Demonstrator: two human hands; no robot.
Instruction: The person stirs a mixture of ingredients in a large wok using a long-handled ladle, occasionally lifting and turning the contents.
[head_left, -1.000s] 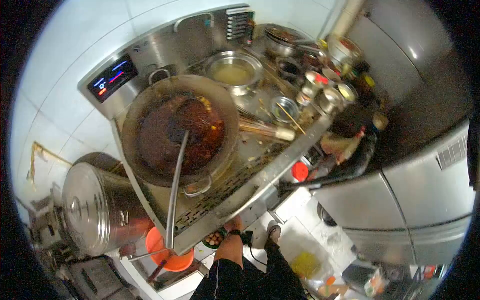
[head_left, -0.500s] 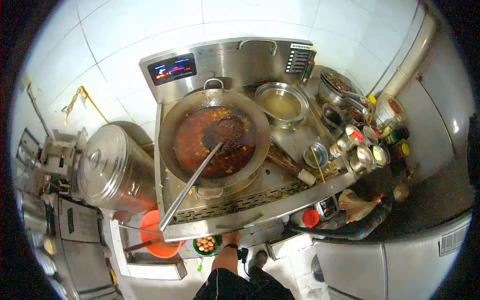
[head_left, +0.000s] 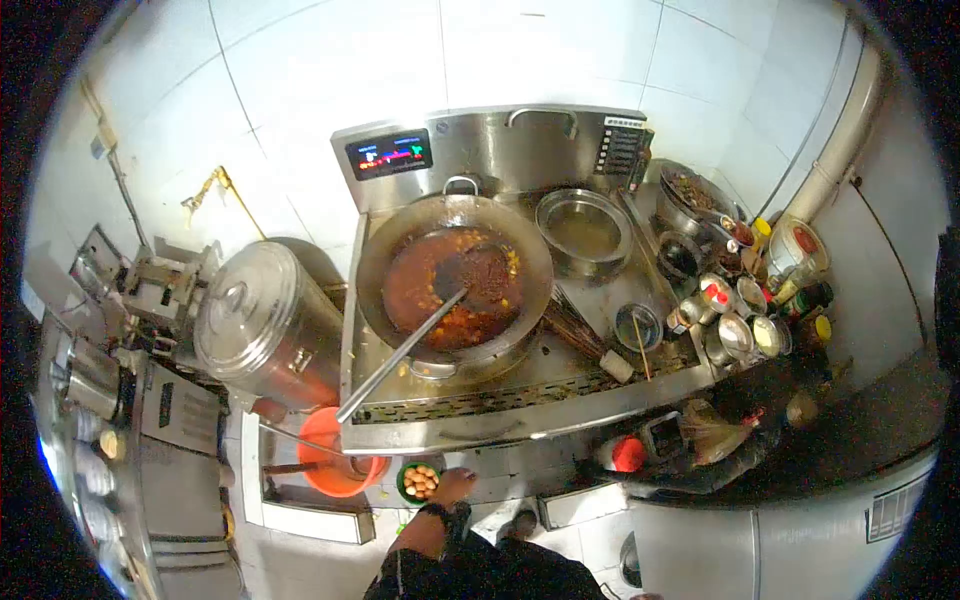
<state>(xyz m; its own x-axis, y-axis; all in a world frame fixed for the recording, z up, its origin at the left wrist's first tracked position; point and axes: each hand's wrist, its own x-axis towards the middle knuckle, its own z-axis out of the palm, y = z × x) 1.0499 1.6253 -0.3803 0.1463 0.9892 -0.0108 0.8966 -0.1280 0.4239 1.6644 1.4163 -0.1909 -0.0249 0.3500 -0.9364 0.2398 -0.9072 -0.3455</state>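
My left hand point(head_left: 455, 487), with a dark watch on the wrist, reaches down to the front panel of the steel stove point(head_left: 520, 425), beside a small green bowl of eggs point(head_left: 420, 482). Whether its fingers hold anything is hidden. My right hand is out of sight. A large wok point(head_left: 455, 285) of dark red sauce sits on the stove. A long-handled ladle point(head_left: 400, 352) rests in it, its handle sticking out over the front left edge.
A lidded steel drum point(head_left: 262, 320) stands left of the stove, with an orange bucket point(head_left: 335, 462) below it. A steel basin of liquid point(head_left: 583, 230) and several seasoning pots point(head_left: 740, 320) sit to the right. A red cap point(head_left: 628, 453) is at the lower right.
My view has swung to the left and pulled back, so the stove now sits upright in the middle. My left hand stays low at the stove's front. The ladle has not moved in the wok.
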